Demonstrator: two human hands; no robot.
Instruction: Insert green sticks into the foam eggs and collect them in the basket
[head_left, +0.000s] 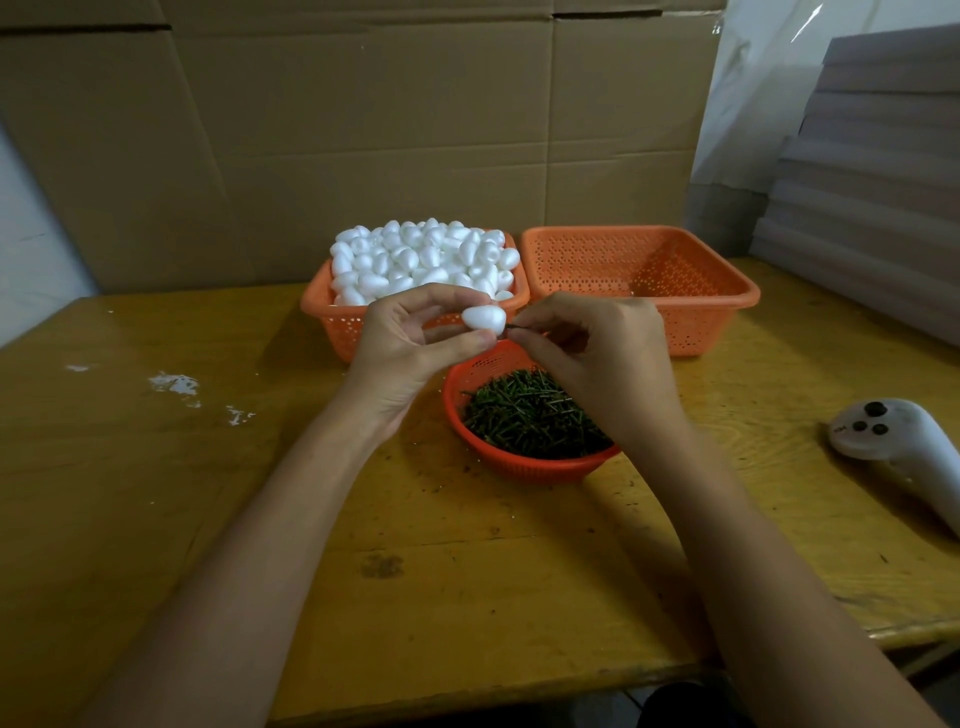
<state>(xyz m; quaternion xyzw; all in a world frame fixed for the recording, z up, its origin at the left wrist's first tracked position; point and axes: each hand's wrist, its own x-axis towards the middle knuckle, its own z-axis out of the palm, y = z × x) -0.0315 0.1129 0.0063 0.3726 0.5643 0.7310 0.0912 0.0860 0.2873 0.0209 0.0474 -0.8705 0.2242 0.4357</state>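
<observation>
We pinch the egg (484, 318) in our left hand (410, 353), our right hand (597, 358) pinching the stick (513, 326), and should push it straight along the egg's axis.

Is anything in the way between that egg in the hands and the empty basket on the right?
Nothing but the right hand, which pinches the stick at the egg held by the left hand; the basket behind it is open on top.

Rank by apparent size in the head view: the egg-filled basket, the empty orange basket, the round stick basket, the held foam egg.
1. Empty orange basket and egg-filled basket: apparently alike, unranked.
2. Round stick basket.
3. Foam egg in the left hand.
</observation>
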